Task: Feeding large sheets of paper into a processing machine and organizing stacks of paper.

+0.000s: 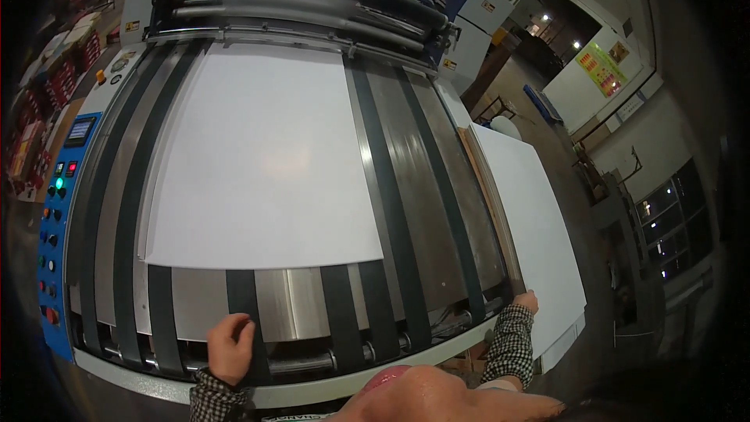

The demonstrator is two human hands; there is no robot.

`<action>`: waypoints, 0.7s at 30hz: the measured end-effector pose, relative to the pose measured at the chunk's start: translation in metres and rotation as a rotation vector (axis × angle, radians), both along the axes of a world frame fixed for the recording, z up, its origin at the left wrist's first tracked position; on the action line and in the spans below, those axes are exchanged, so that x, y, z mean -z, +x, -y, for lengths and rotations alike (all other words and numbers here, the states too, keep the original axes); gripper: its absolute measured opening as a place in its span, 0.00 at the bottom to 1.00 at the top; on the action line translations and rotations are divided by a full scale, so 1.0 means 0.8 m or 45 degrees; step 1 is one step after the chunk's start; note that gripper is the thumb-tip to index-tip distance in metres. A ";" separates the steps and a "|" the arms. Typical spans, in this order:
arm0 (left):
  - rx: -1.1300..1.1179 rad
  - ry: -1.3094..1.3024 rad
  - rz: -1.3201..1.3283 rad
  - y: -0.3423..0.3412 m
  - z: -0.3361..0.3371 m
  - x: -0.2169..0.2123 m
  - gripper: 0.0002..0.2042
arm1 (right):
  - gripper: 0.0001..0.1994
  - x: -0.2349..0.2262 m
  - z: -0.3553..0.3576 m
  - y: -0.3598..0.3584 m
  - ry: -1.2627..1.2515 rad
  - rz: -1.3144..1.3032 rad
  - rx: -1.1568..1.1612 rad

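A large white sheet (266, 156) lies flat on the dark belts of a feed table, its far end at the rollers. My left hand (231, 348) hovers over the table's near edge, below that sheet and apart from it. Its fingers are loosely curled, a gap shows beside the thumb, and nothing is in it. At the right, my right hand (527, 301) is at the near left corner of a stack of white sheets (539, 227). Its fingers are closed at the top sheet's edge; the fingertips are partly hidden.
A blue control panel (58, 242) with buttons and a small screen runs along the left side. Across the far end stand the machine's rollers (289, 0). A metal roller bar (305, 362) spans the near edge. Printed stacks (58, 70) stand at far left.
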State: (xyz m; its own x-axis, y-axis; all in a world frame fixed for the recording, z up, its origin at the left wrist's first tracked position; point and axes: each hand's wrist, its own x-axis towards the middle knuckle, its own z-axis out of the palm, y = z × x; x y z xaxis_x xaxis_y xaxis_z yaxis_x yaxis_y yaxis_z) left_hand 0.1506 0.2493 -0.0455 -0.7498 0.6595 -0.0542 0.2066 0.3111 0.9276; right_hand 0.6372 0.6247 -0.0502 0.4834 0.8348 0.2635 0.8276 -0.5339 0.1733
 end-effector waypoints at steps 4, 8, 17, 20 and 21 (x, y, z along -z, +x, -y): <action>0.164 0.047 -0.010 0.027 0.000 -0.008 0.08 | 0.08 -0.056 -0.001 -0.008 0.167 -0.114 -0.202; 0.227 0.054 0.023 0.042 0.018 0.004 0.09 | 0.08 -0.007 0.011 -0.057 -0.003 -0.164 -0.590; 0.749 -0.115 0.057 0.074 0.033 0.014 0.21 | 0.07 0.079 0.279 -0.439 0.427 -1.260 -1.479; 0.702 -0.330 -0.171 0.039 0.061 0.035 0.14 | 0.05 0.049 0.357 -0.490 0.157 -1.538 -1.746; 0.553 -0.162 -0.057 0.025 0.080 0.063 0.13 | 0.05 0.043 0.377 -0.492 -0.122 -1.664 -1.907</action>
State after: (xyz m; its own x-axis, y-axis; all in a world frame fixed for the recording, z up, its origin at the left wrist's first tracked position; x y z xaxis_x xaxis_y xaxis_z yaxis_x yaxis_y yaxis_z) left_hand 0.1710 0.1854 -0.0956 -0.4086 0.9035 -0.1292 0.3822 0.2980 0.8747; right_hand 0.2435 0.3234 -0.0845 -0.6615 0.6725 0.3319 0.1518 0.5535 -0.8189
